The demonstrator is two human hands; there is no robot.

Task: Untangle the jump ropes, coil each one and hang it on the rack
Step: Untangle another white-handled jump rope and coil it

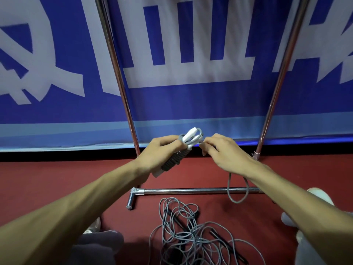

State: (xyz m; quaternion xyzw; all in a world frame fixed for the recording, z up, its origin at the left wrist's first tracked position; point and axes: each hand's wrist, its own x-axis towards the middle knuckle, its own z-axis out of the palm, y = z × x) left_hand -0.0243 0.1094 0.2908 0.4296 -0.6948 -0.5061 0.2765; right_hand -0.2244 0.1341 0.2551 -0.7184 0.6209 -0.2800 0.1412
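Before the rack [200, 190], your left hand [158, 150] grips the wrapped handles [189, 135]; your right hand [223, 150] pinches cord [238, 196] that looks light, springy.

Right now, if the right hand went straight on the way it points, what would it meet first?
Probably the white handles of the rope bundle the left hand grips; the right hand points leftward, close beside them.

A sports hall is being suggested: the ground is being covered by red flooring [47, 173], and the back is being lined by a blue banner [191, 104] with large white lettering. Tangled jump ropes [191, 238] are being left beside a chrome rack [191, 191].
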